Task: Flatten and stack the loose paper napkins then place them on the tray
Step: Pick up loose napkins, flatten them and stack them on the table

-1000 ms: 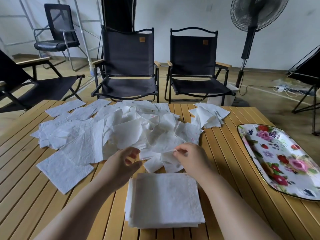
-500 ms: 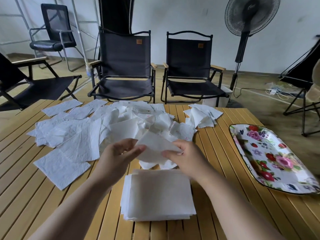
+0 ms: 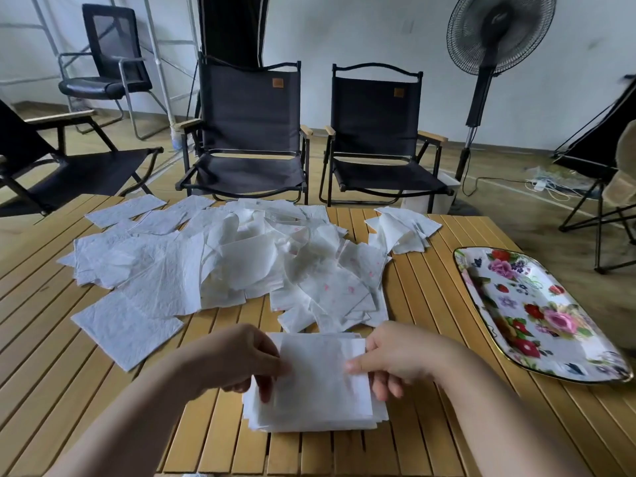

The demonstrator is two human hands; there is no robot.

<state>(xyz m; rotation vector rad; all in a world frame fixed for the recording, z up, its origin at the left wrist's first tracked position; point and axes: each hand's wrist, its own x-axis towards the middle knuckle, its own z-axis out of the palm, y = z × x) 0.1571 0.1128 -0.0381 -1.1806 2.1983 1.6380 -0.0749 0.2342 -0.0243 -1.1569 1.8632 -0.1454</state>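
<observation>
A neat stack of white napkins [image 3: 320, 416] lies near the table's front edge. Over it I hold one flat napkin [image 3: 318, 370]: my left hand [image 3: 237, 359] pinches its left edge and my right hand [image 3: 392, 356] pinches its right edge. A big heap of loose, crumpled napkins [image 3: 220, 263] covers the middle and left of the table. A smaller bunch of napkins [image 3: 402, 228] sits at the back right. The floral tray [image 3: 537, 315] rests at the table's right side with nothing on it.
The slatted wooden table [image 3: 430, 321] ends just behind the heap. Black folding chairs [image 3: 247, 132] stand beyond it, a standing fan [image 3: 488, 63] at the back right, and cables lie on the floor to the right.
Both hands lifted one napkin out of the heap, spread it flat and brought it toward me, down over the stack.
</observation>
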